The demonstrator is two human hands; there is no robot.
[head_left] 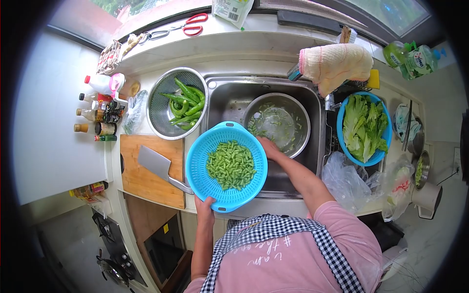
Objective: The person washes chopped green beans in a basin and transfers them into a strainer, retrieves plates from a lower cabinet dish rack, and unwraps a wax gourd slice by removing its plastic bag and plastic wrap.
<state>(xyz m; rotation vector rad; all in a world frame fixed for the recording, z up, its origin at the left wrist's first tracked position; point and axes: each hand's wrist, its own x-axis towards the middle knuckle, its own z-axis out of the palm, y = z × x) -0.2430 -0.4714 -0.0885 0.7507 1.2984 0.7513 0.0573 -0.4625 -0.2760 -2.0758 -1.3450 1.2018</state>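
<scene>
My left hand (205, 207) is closed on the near rim of a blue plastic colander (195, 171), thumb over the edge. Cut green bean pieces (230, 165) lie heaped in the colander, which hangs over the sink's left edge. Inside the sink (229, 97) is a metal bowl (306, 128) of water with a few bits of green floating in it. My right hand (267, 147) is at the bowl's near left side, close to the colander's right rim. Its fingers are partly hidden, so their grip does not show.
Left of the sink stands a metal strainer (157, 113) of green peppers (188, 105). A cleaver (157, 161) lies on a wooden cutting board (134, 178). To the right are a blue basket (388, 136) of lettuce (361, 124) and plastic bags (344, 178). A towel (337, 66) hangs behind the sink.
</scene>
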